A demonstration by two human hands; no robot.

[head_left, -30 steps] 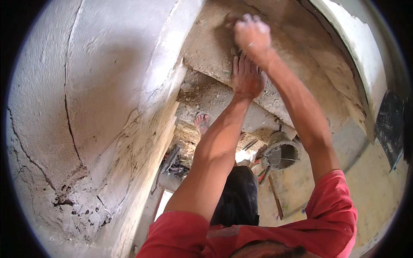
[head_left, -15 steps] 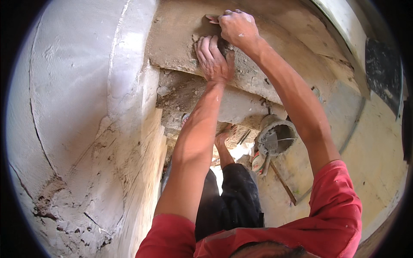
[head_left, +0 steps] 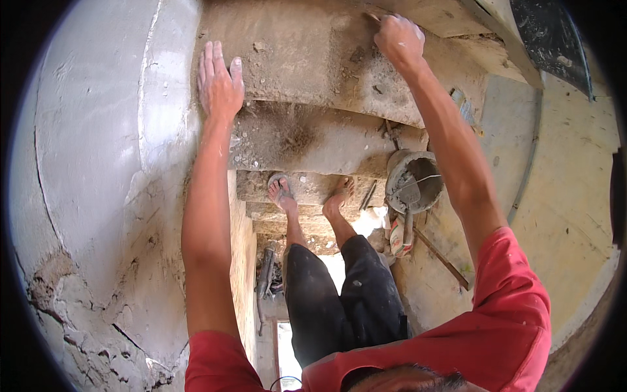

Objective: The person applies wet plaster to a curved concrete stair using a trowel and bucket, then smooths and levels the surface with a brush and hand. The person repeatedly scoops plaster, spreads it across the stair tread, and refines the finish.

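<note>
With the left hand (head_left: 221, 91), the fingers are laid extended, close together, on the upper step (head_left: 300, 29), just beside the wall (head_left: 98, 130); nothing is seen held. With the right hand (head_left: 400, 39), the fingers are curled tight on a tool (head_left: 373, 16), held over the step's far right; only its tip is exposed, so its kind cannot be told. Beneath, the upper step seems partly worked: much of it is bared fairly even, while lumps (head_left: 259, 46) are left on it. More dirt (head_left: 297, 137) is left on the lower step (head_left: 349, 147). Farther out, a trowel (head_left: 409, 191) is rested in a bucket (head_left: 396, 166). The wall is smooth above, but cracks are left unfilled.
</note>
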